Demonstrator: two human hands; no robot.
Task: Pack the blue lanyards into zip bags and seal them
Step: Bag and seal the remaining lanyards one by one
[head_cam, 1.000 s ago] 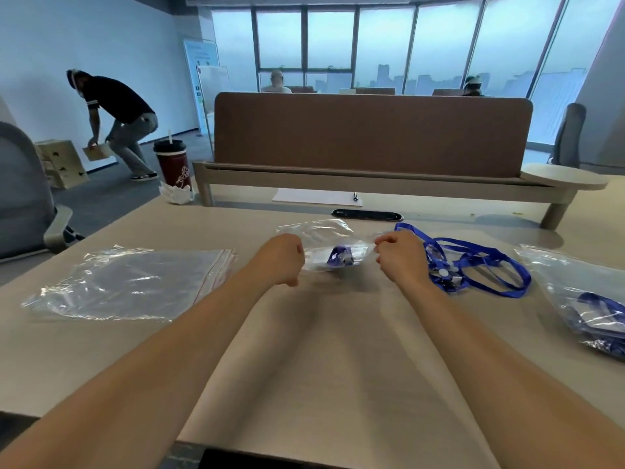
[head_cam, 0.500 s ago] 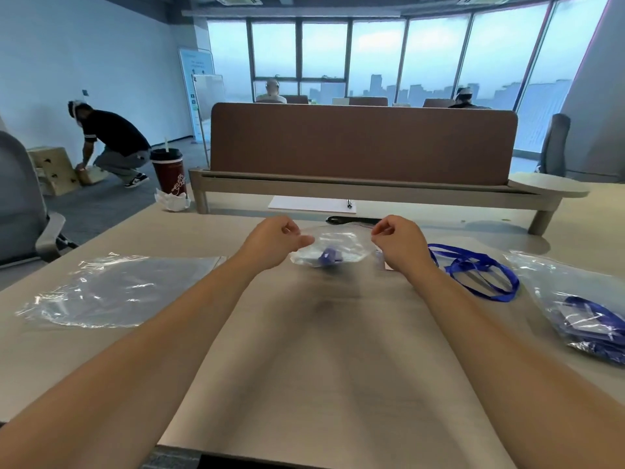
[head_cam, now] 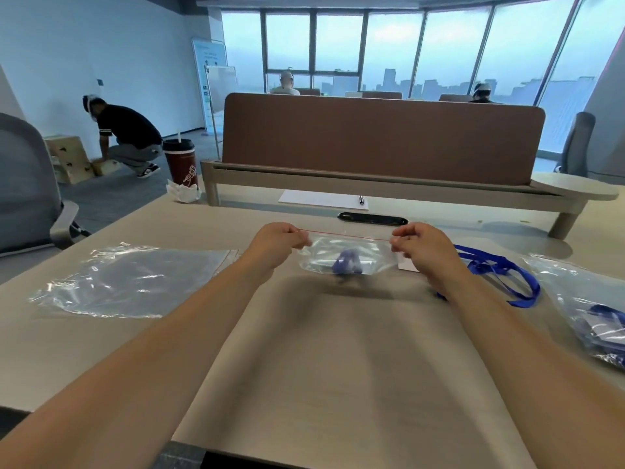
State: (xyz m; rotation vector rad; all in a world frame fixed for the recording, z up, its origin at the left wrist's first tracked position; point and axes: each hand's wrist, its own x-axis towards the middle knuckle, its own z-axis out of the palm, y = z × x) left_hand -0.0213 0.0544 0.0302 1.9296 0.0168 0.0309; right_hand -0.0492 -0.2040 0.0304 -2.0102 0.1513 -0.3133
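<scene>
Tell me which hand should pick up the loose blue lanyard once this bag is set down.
Right, probably. The right hand pinches a corner of the zip bag just beside the loose lanyard; the left hand pinches the opposite corner and would have to cross over.

Pale desk [head_cam: 338, 367] with flat zip bags [head_cam: 135, 282], loose lanyards [head_cam: 500, 275], packed bags [head_cam: 588, 316].

No legible txt, banner [head_cam: 209, 67] print too small, cup [head_cam: 180, 163] logo has no readable words
</scene>
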